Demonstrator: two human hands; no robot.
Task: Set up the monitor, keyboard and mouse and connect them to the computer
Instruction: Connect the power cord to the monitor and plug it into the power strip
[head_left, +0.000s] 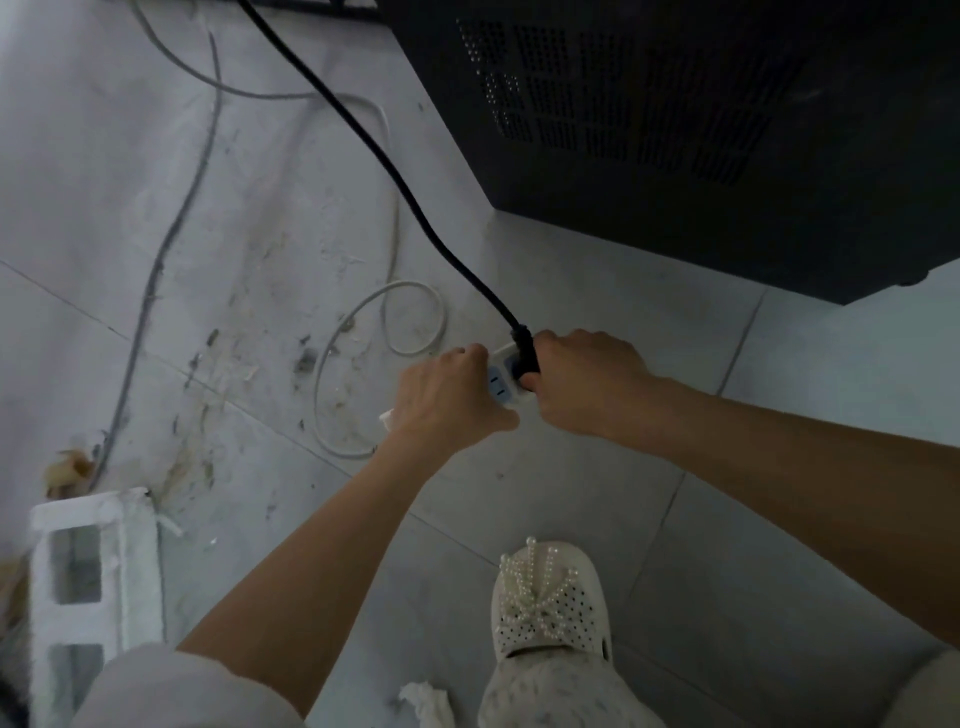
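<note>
A white power strip with blue sockets lies on the tiled floor in the middle of the view. My left hand grips its near end and covers most of it. My right hand holds a black plug that sits in or on one of the strip's sockets. The plug's thick black cable runs up and left out of the top of the frame. The black computer case, with a perforated side panel, stands on the floor at the upper right.
A thin white cable loops on the floor left of the strip, and a grey cable runs down the left side. A white foam block lies at the lower left. My shoe is below the hands.
</note>
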